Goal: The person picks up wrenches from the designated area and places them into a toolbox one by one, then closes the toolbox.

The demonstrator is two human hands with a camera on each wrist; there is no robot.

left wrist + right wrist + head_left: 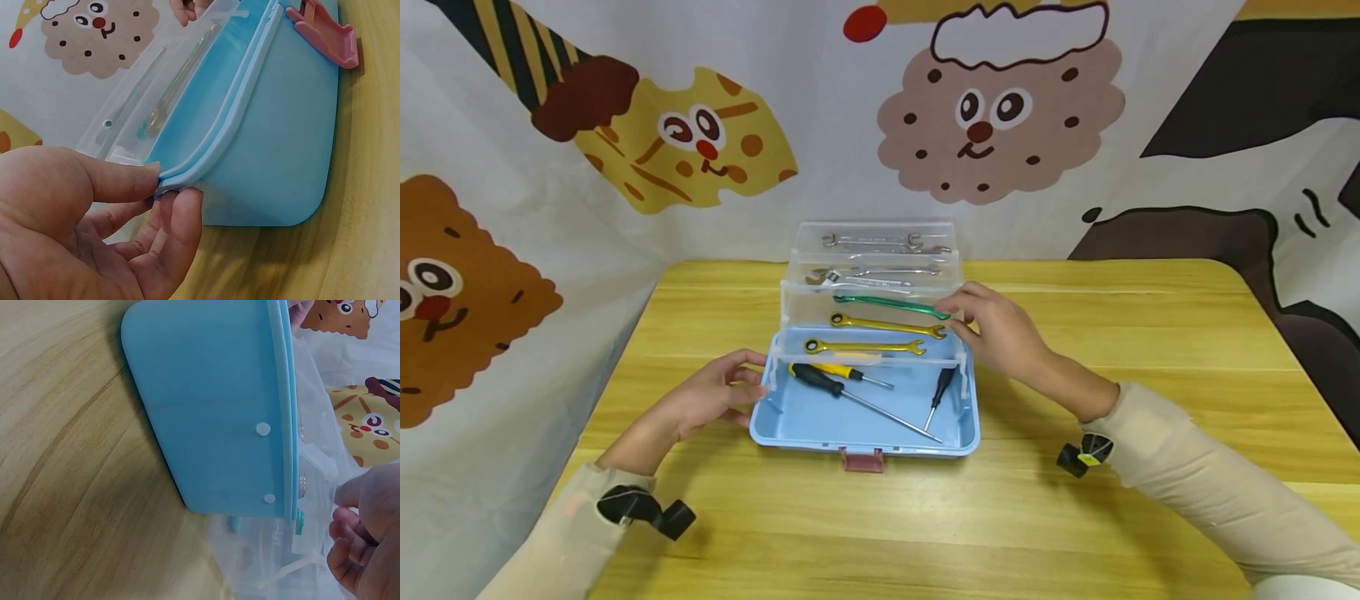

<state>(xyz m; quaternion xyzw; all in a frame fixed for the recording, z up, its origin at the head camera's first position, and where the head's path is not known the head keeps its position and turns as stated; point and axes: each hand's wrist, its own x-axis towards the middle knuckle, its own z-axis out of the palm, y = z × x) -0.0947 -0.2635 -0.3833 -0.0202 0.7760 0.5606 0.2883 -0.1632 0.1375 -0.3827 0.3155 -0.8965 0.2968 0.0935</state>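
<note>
An open blue toolbox [958,433] stands mid-table with clear fold-out trays [797,304] stepped up behind it. My left hand [752,379] pinches the box's left rim; in the left wrist view the thumb and a finger of that hand [165,181] close on the blue lip of the toolbox [281,144]. My right hand [962,312] holds the right end of the middle clear tray, beside the green wrench [887,303]. The right wrist view shows the right hand [340,515] with curled fingers at the clear tray, next to the toolbox [212,406].
Two yellow wrenches [880,323] lie in the lower trays and silver wrenches [872,241] in the upper ones. Three screwdrivers [850,396] lie in the blue base. A pink latch [861,459] hangs at the front. The wooden table [1150,333] meets a cartoon-print cloth [1000,125].
</note>
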